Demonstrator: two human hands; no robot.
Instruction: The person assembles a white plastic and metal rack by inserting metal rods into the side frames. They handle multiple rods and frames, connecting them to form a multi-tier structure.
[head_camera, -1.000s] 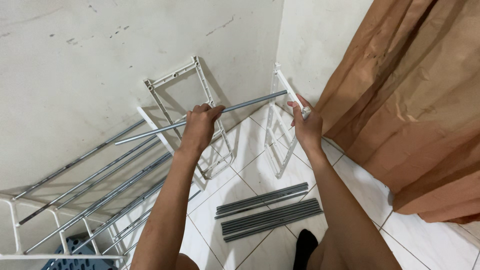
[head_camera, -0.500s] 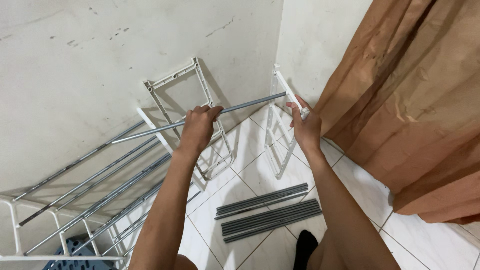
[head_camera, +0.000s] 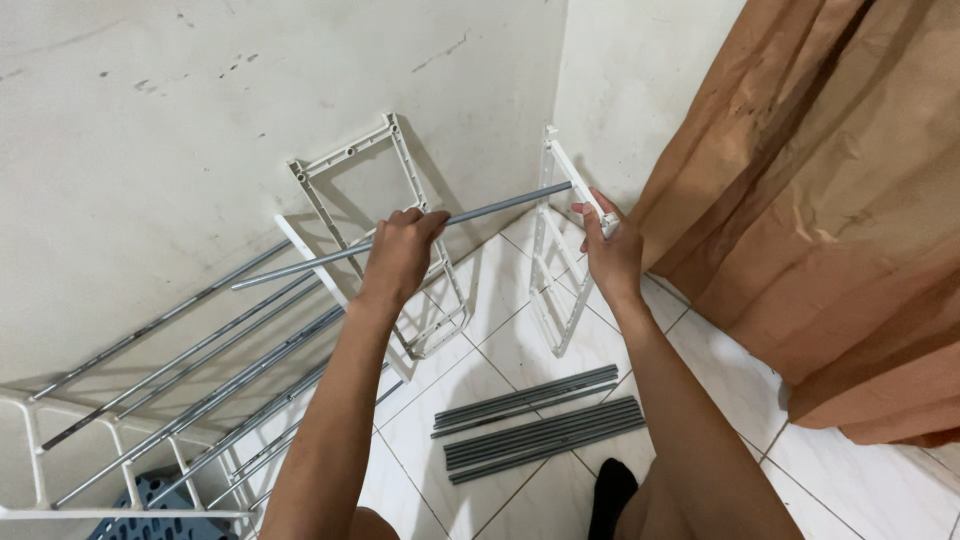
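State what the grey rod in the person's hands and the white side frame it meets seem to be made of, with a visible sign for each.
Grey rod: probably painted or coated metal tube; thin, straight, dull even sheen. White side frame: likely moulded plastic; matte white, with ribs and holes formed in. Neither is certain from looks alone.

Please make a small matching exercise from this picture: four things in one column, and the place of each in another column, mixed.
Things:
1. grey rod
2. white side frame
3. loose grey rods
4. brown curtain

Places:
a. lying on the tiled floor
b. hanging at the far right
c. gripped by the left hand
d. steadied by the right hand

Pairs: 1-c, 2-d, 3-a, 4-b
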